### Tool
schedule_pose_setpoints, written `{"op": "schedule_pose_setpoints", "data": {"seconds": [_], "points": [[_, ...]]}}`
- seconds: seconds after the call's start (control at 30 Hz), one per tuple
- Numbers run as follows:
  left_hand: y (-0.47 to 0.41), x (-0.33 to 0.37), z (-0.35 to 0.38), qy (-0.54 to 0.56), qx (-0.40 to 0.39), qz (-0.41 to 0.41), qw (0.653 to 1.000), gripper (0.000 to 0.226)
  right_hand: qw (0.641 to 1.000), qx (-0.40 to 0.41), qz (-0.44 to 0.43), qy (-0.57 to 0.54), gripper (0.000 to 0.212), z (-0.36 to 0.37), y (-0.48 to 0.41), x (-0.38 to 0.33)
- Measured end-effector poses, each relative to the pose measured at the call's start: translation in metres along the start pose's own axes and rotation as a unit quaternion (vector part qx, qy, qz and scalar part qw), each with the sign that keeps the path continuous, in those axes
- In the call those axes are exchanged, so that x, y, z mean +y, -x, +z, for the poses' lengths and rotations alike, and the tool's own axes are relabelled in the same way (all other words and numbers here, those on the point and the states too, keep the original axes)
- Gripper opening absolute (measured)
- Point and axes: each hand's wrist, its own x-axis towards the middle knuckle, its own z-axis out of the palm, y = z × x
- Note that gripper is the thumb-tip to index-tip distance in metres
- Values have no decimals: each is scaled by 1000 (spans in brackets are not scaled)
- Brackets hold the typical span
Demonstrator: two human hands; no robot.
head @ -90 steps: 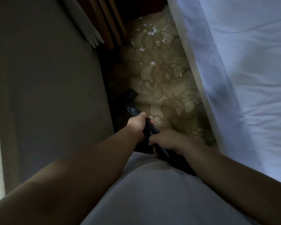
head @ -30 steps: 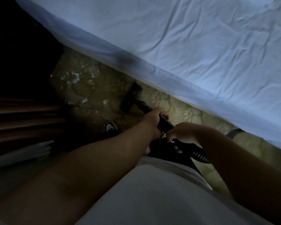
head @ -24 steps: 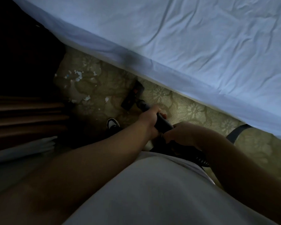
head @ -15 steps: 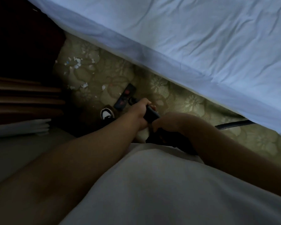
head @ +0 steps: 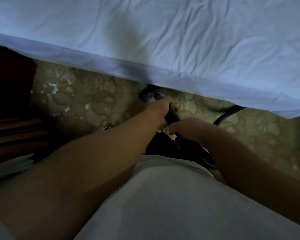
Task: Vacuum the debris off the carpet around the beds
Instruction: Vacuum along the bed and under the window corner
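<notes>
Pale blue-white, wrinkled cotton bedsheet (head: 180,40) fills the view from nine through twelve to three o'clock, its hem hanging close to the floor. Below it the olive, flower-patterned woven carpet (head: 97,96) runs as a band from nine towards four o'clock; this is the strip the person stands in. A light grey shirt (head: 163,205) covers six o'clock. Dark reddish wooden furniture (head: 10,80) closes the strip at nine o'clock, forming a corner where litter would tend to collect.

The black plastic vacuum wand (head: 172,116) points towards twelve o'clock from the centre. It is angled low, seemingly so that its flat dark floor nozzle (head: 146,96) can slide under the hem. The nozzle lies on the carpet right at the sheet's hanging edge and is partly hidden by it. A black ribbed hose (head: 206,161) trails back towards four o'clock.

The left hand (head: 160,112) wraps its fingers round the wand's forward part, probably to steer. The right hand (head: 187,129) curls round the rear grip just behind it, likely to push.

Small white torn scraps of debris (head: 54,86) lie scattered at ten o'clock, well apart from the nozzle and not yet picked up. That patch looks like the next to cover.
</notes>
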Motion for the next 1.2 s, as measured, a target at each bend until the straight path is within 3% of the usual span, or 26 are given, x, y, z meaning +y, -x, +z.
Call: {"op": "schedule_pose_setpoints", "data": {"seconds": [0.4,0.67,0.87,1.0,1.2], "points": [[-1,-20,35,-38,-4,-54,998,21,991,-80,12,-107,8,-26,-12,46],[11,9,1,18,-33,-21,999,21,995,-86,-28,-45,9,-17,10,-1],[9,27,-91,107,14,12,994,16,992,-115,-34,35,22,40,11,-70],[5,52,-187,146,81,27,986,16,988,-135,-42,64,27,116,7,-135],[0,79,-347,188,108,3,976,14,982,-109,-48,144,26,255,-11,-219]]}}
